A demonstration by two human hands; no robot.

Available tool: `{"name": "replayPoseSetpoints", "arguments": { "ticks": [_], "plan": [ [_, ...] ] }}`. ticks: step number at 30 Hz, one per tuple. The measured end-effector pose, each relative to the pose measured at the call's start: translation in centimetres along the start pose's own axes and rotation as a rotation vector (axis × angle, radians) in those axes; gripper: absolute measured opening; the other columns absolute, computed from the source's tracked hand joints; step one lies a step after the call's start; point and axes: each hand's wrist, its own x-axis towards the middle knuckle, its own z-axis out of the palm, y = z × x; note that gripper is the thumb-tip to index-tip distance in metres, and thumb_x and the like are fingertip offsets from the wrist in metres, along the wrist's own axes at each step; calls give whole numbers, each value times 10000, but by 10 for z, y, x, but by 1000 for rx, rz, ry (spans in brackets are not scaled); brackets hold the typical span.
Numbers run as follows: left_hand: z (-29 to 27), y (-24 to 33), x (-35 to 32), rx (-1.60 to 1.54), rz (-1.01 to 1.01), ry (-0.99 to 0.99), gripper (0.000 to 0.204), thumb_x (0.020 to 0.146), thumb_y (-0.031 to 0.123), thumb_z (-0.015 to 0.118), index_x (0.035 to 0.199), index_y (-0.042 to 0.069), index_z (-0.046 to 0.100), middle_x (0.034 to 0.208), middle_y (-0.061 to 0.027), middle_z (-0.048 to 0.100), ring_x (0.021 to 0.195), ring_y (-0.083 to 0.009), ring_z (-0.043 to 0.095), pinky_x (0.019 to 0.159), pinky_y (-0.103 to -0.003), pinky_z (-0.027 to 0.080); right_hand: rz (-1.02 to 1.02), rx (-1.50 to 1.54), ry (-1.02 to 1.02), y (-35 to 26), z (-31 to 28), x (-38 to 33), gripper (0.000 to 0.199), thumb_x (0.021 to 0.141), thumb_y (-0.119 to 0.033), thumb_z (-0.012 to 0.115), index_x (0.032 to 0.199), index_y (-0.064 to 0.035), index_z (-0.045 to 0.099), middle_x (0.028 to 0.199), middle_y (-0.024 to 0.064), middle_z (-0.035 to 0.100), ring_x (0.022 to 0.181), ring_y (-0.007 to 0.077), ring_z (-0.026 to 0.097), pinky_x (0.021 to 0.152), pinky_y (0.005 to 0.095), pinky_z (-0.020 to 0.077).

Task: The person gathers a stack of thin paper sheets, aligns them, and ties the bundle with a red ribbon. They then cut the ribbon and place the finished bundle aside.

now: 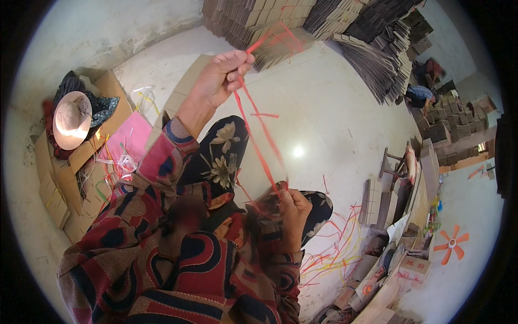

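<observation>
Raised out in front, my left hand (221,78) is closed around a red plastic strap (252,129). Loose loops of the same strap stick out past its fingers, blurred over the floor. My right hand (294,210), lower and nearer by my knee, pinches the other end. Two lengths run fairly taut between the hands, with a short cross piece sticking out partway along. Another strand trails near my lap. On the floor to the right of my knee lie scattered red and yellow straps (340,243).
Flat cardboard stacks (372,59) stand at the back. To the left, a straw hat (73,119) and a pink sheet (127,135) lie on cardboard. A carton (413,270) and clutter line the right side, near an orange fan blade (452,244). People (421,94) work at the far right.
</observation>
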Motion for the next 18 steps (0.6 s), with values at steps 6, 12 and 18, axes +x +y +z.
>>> {"name": "replayPoseSetpoints", "arguments": {
  "ticks": [6,12,18],
  "plan": [
    [-41,29,-7,-7,50,132,263,919,255,519,911,-7,545,523,67,329,408,-23,278,347,-183,208,108,236,192,-13,5,2,138,817,-85,586,715,-2,628,567,-47,492,469,14,384,429,173,291],
    [3,-19,-48,303,-557,-30,499,929,382,483,997,-103,577,482,87,258,372,-14,196,325,-180,171,-81,158,72,-15,19,5,117,848,-72,590,804,20,647,599,-50,506,461,1,373,417,161,273],
    [26,-76,-44,130,-597,-208,408,902,253,548,1083,-112,547,513,90,281,408,-14,226,337,-175,196,-121,-130,-85,-3,8,6,115,817,-78,616,830,30,651,625,23,562,550,56,488,503,213,393]
  ]
}}
